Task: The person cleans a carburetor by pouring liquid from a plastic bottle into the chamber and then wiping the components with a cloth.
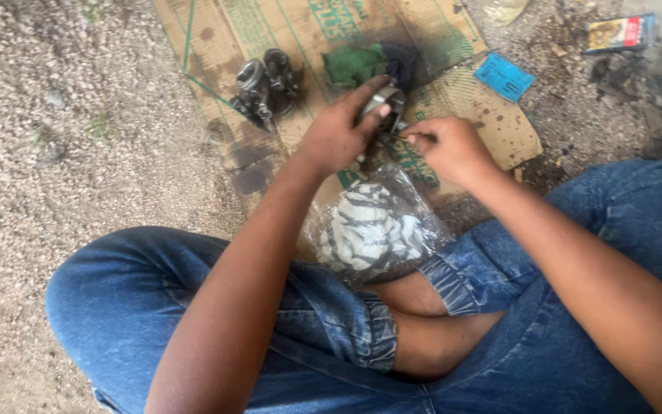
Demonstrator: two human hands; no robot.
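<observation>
My left hand (340,132) grips a small grey metal engine part (383,101) above an oil-stained sheet of cardboard (285,38). My right hand (447,146) is pinched shut on something thin and dark at the part's right side; what it is I cannot make out. A clear plastic bag (373,230) holding white and dark pieces lies just below both hands, against my leg. I sit cross-legged in blue jeans.
Two dark metal parts (266,86) lie on the cardboard left of my hands. A green rag (354,63) sits behind them. A blue card (504,77) and a small printed box (621,32) lie at the right. Gravel ground (63,130) surrounds the cardboard.
</observation>
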